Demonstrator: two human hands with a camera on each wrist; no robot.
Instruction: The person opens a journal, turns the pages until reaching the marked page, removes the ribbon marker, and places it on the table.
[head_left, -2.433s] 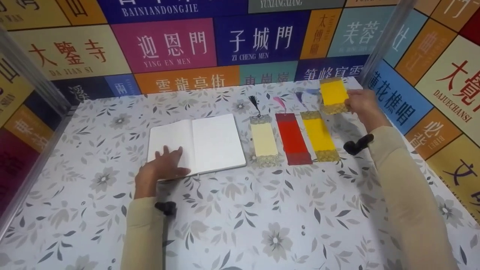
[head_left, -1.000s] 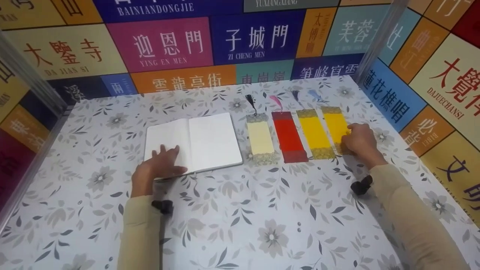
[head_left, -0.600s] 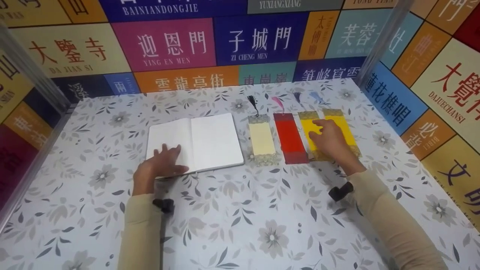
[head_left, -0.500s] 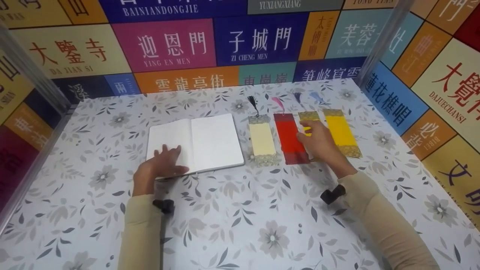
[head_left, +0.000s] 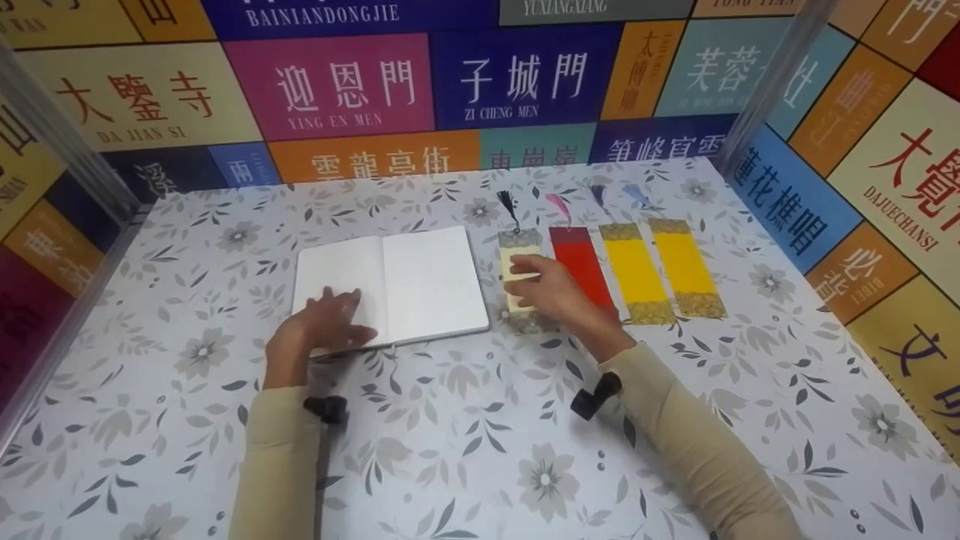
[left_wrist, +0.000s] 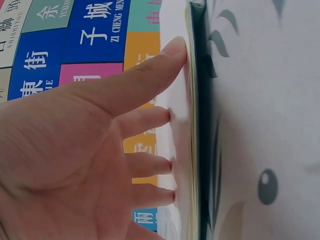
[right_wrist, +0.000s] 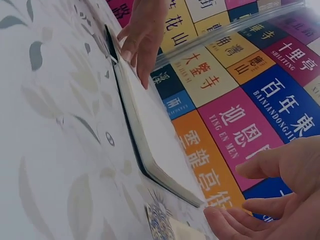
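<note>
An open notebook point(head_left: 431, 281) with blank white pages lies left of centre on the table. My left hand point(head_left: 324, 324) rests on its left page, fingers spread, the thumb at the near edge; in the left wrist view the fingertips point(left_wrist: 171, 165) touch the paper. My right hand point(head_left: 551, 289) hovers over the cream bookmark point(head_left: 519, 259), holding nothing, its fingers loosely bent and apart. Right of that bookmark lie a red bookmark point(head_left: 581, 259), partly covered by the hand, and two yellow bookmarks, one nearer point(head_left: 636, 270) and one at the far right point(head_left: 686, 259).
Tassels fan out above the bookmarks: a black tassel point(head_left: 508, 206), a pink tassel point(head_left: 558, 202), a purple tassel and a light blue tassel point(head_left: 637, 196). A floral cloth covers the table point(head_left: 465, 450). Printed panels point(head_left: 330, 90) stand behind and at both sides.
My right hand laid the second yellow bookmark down at the row's right end, let go, then swept left across the row to the cream one. My left hand stayed on the notebook.
</note>
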